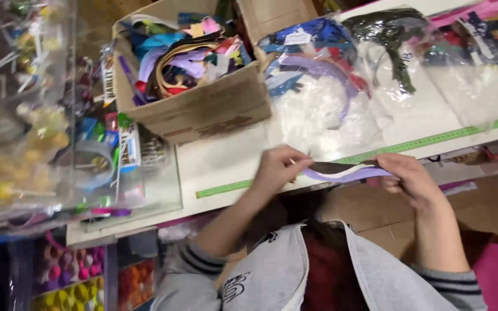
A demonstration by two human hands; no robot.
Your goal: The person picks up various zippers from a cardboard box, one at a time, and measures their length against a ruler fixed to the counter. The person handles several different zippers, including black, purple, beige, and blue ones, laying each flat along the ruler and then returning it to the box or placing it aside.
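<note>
My left hand (279, 168) and my right hand (411, 178) hold the two ends of a lilac headband strip (350, 174) with a dark strip (341, 167) laid along its top. Both hands pinch it at the near edge of the white table (220, 167), just over a green measuring tape (433, 140) that runs along that edge. My grey sleeves and a grey apron show below.
An open cardboard box (203, 103) of coloured strips stands at the back left. Clear plastic bags (329, 98) with headbands and trims lie across the table's back right. Clear containers of small coloured pieces (36, 138) fill the left, with pompom trays (76, 276) below.
</note>
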